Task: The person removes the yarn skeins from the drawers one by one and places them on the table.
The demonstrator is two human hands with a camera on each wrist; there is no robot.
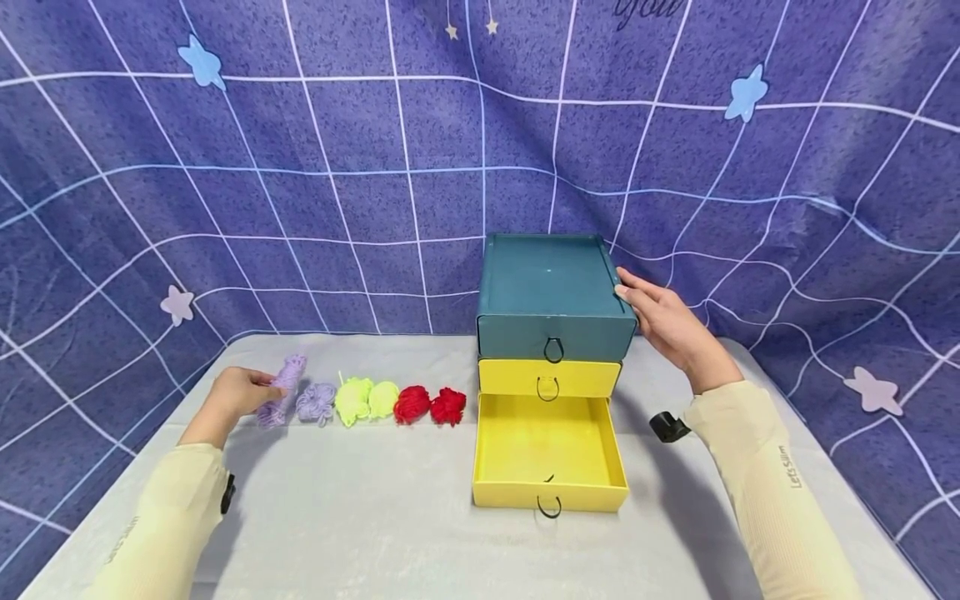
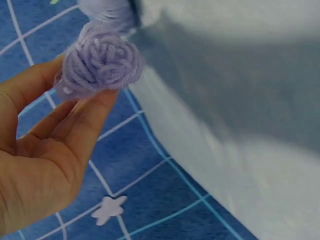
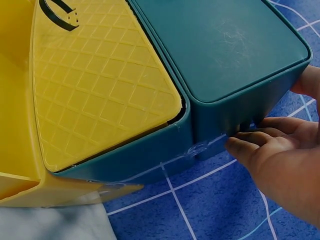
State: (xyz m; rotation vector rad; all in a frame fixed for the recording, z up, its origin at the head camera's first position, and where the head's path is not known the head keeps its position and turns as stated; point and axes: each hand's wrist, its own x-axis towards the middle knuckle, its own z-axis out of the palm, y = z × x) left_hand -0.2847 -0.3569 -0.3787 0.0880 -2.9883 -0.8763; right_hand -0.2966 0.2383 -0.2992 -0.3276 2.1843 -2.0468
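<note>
In the left wrist view, a skein of light purple yarn is pinched between the thumb and fingers of my left hand. A second purple yarn ball lies on the table just right of it. My right hand rests against the right side of a stacked drawer box, fingers at its top edge. The box has a teal top drawer, a shut yellow middle drawer and a yellow bottom drawer pulled out, with nothing inside but its bare floor. Black loop handles hang on the fronts.
Two yellow-green yarn balls and two red yarn balls continue the row toward the drawer box. A grey-white cloth covers the table. Behind it hangs a blue curtain with grid lines and stars.
</note>
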